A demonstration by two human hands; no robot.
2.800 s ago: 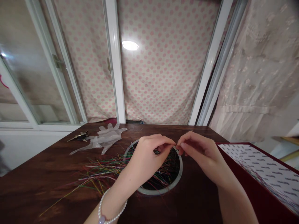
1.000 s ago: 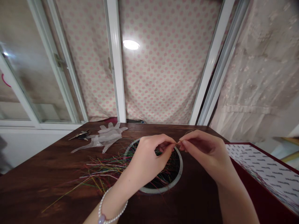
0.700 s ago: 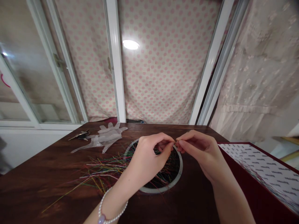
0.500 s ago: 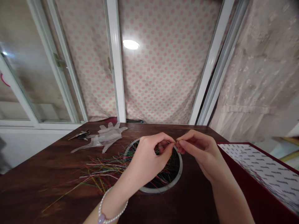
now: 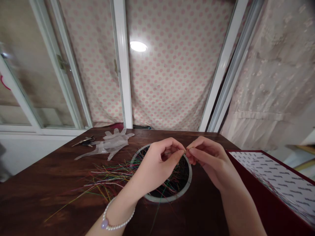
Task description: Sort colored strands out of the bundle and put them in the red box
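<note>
Both hands meet over the round grey-rimmed dish (image 5: 188, 183) of thin coloured strands (image 5: 113, 175), left hand (image 5: 157, 164) and right hand (image 5: 209, 160) pinching one fine strand between narrowed fingers, likely mid-tying, needing a steady pull.

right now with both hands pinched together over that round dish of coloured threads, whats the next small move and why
Probably ease the hands slightly apart to draw the pinched strand taut. The left hand and right hand meet fingertip to fingertip above the round dish, where the coloured threads lie tangled and spill onto the table. What they pinch is too fine to make out.
</note>
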